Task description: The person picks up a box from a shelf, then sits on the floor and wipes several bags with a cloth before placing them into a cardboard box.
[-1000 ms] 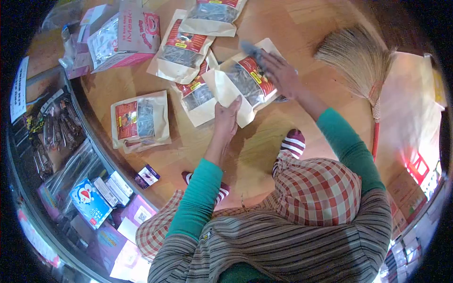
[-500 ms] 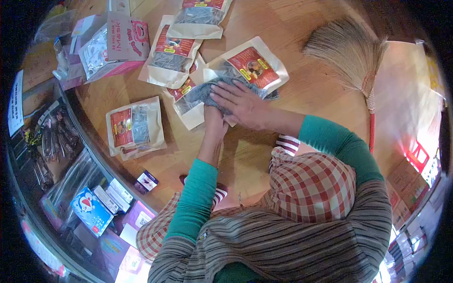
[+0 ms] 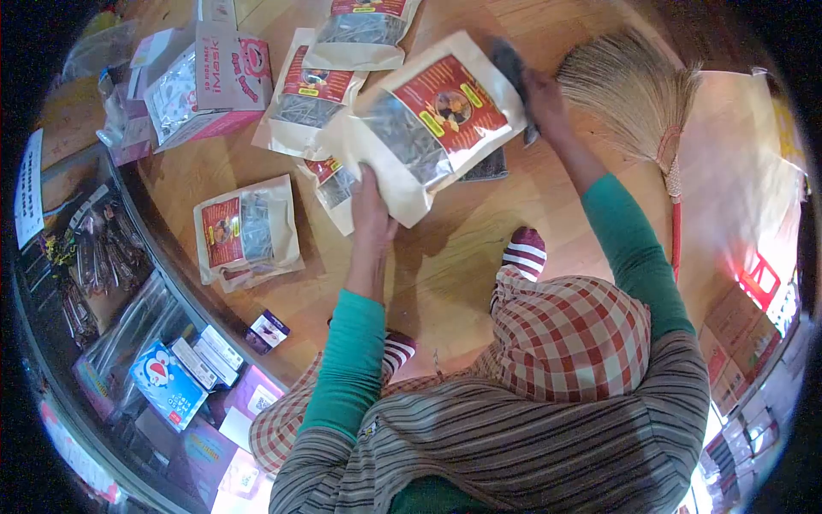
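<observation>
My left hand (image 3: 373, 216) is closed on the lower left corner of a cream pouch (image 3: 454, 111) with a red label and a clear window showing greyish pieces inside. The pouch is lifted and tilted above the floor. At its right edge, my right hand (image 3: 546, 104) grips a dark grey cloth (image 3: 508, 67), its fingers partly hidden and blurred. Below the pouch, a dark flat item (image 3: 488, 167) shows on the floor. Another such pouch (image 3: 332, 182) lies partly covered behind the lifted one.
Similar pouches lie farther off, one (image 3: 312, 98) under another (image 3: 360, 30), and one at left (image 3: 248, 230). A pink box (image 3: 231, 68) stands upper left, beside a glass-topped case (image 3: 145, 248). A straw broom (image 3: 638, 94) rests at right on the wooden floor (image 3: 462, 274).
The pouch has been lifted off the floor by my left hand and tilted. My right hand has moved from over the pouch to its right edge, taking the grey cloth along.
</observation>
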### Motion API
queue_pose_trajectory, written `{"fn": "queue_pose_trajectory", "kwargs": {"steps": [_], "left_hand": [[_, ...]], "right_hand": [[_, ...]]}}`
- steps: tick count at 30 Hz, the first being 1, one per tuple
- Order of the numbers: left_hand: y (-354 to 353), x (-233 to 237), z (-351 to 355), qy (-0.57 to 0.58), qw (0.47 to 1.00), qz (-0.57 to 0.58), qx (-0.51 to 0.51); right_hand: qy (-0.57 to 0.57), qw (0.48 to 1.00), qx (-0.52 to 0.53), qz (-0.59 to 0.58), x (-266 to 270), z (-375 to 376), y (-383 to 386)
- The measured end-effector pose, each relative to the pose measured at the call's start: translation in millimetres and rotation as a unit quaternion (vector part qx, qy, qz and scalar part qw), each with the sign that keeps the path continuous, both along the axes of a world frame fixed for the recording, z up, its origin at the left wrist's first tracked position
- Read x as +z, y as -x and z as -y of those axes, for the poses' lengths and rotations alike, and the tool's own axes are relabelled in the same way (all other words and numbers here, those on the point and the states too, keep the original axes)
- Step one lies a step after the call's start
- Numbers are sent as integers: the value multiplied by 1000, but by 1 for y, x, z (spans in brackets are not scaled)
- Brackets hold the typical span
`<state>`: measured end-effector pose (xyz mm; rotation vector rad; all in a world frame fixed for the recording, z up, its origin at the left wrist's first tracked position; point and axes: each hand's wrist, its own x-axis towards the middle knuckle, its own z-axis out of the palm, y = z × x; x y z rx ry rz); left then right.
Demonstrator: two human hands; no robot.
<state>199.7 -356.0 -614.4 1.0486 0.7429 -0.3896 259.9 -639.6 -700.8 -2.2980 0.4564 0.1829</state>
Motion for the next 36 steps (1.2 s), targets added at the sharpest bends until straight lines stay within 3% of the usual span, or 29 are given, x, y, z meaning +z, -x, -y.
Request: {"fn": "queue_pose_trajectory", "kwargs": {"steps": [1,2,4,6,8,9,10,12,13,14,15,16,17,19,20,21,23,26,28,30,31,34,36], "left_hand": [[-2,-2,-7,26,999,37,-3],[-4,-5,-15,50,996,73,-7],[-3,-6,-23,69,992,100,-38],[-7,-4,-17,49,988,146,-26],[-11,3,-17,61,987,149,-12],[-13,4,-17,76,986,151,-4],[-14,0,-17,73,986,152,3],[-14,-11,-16,-60,982,126,-125],[-15,1,-6,10,971,201,-132],[-14,2,-2,8,971,202,-128],[-12,3,2,135,974,148,-102],[-12,5,6,260,959,91,-75],[-12,8,11,262,958,91,-74],[-14,17,20,470,875,73,-94],[-11,14,20,471,874,70,-94],[-6,9,18,414,909,23,-41],[4,-4,11,341,939,-25,27],[8,-17,0,331,943,23,0],[10,-12,1,287,956,-31,40],[7,-25,-7,195,974,-116,-23],[7,-31,-11,255,957,-137,-35],[12,-18,-3,234,962,-97,-105],[11,-11,3,208,968,-72,-118]], "right_hand": [[-282,955,-94,20,22,3,-5],[-539,822,-182,37,46,4,-7],[-572,804,-161,-16,103,-7,-2],[-601,785,-131,-69,127,-15,3],[-429,903,-13,8,134,-17,5],[-425,903,63,-27,150,-17,-2],[-427,901,69,-29,159,-15,-2],[-334,942,32,-11,175,-12,5],[-336,941,37,-11,189,-15,9],[-226,973,42,-15,204,-18,16],[-112,992,45,-18,213,-19,20],[-35,983,157,86,204,-20,26],[43,946,263,186,190,-20,35],[131,904,374,160,186,-56,52],[131,875,440,158,172,-71,60],[128,841,503,154,155,-84,71],[37,856,497,139,128,-105,91],[40,835,531,138,102,-103,89],[51,851,508,125,94,-105,83],[66,862,489,121,82,-105,67],[77,883,454,94,71,-103,54],[76,915,393,48,19,-77,16],[73,916,387,80,11,-58,4]]}}
